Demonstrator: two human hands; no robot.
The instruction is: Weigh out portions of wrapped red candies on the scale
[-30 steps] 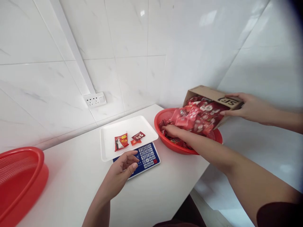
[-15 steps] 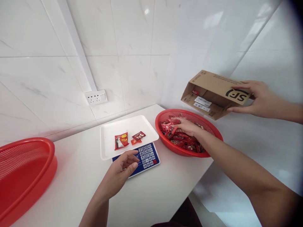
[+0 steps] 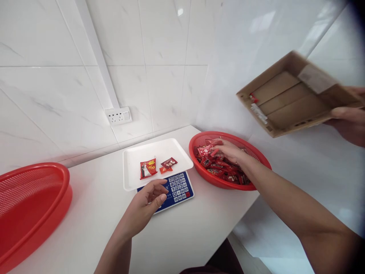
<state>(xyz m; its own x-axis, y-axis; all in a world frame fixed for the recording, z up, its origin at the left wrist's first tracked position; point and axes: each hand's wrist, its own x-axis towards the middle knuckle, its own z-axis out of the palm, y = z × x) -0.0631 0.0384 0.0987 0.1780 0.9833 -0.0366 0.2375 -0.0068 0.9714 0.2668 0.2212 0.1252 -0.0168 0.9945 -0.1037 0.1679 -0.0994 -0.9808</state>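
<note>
My left hand [image 3: 148,199] hovers over the near left part of a blue-and-white digital scale [image 3: 178,186], fingers loosely bent and apart, nothing in them. On the scale's white tray [image 3: 132,177] lie a larger red snack packet [image 3: 148,168], a dark red packet [image 3: 169,163] and a small orange-red packet [image 3: 165,170]. Inside the right-hand red basket [image 3: 211,179], among many red snack packets [image 3: 225,169], my right hand [image 3: 229,150] pinches a small red packet [image 3: 214,152] between thumb and fingers. The other fingertips are partly hidden.
Another person's hand [image 3: 349,118] holds a tilted open cardboard box [image 3: 285,99] above and right of the basket, a small red packet inside it. A second red basket [image 3: 61,190] stands at the left. A socket [image 3: 118,116] is on the tiled wall behind the table [image 3: 171,243].
The other person's cardboard box has moved right and up and turned, showing its inside. My right hand has shifted slightly within the basket. My left hand has barely moved.
</note>
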